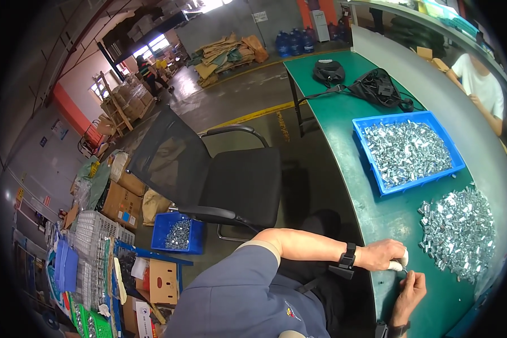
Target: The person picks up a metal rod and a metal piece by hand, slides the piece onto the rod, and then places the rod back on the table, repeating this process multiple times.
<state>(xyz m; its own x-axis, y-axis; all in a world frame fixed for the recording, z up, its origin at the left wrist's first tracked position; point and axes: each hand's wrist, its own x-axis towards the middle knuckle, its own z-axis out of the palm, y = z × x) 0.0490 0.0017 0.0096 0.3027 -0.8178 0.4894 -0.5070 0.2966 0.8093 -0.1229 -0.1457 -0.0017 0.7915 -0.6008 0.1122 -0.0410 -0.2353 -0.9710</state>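
My left hand [381, 256], with white coverings on its fingertips, reaches over the table's near edge. Its fingers are closed in a pinch. Just below it, my right hand [412, 293] is also closed, its thumb and fingertips meeting those of the left. A tiny metal piece [404, 271] shows between the two sets of fingertips; its exact shape is too small to tell. A heap of small shiny metal parts [459, 234] lies on the green table [391, 217] beside my hands. Farther along, a blue tray [419, 185] is filled with similar parts.
Black bags [377, 87] lie at the table's far end. A black office chair [236, 180] stands to the left, near a blue bin [194, 239] of metal parts. Cartons [163, 281] and crates crowd the lower left. Another person [479, 84] sits beyond the pale partition [445, 129].
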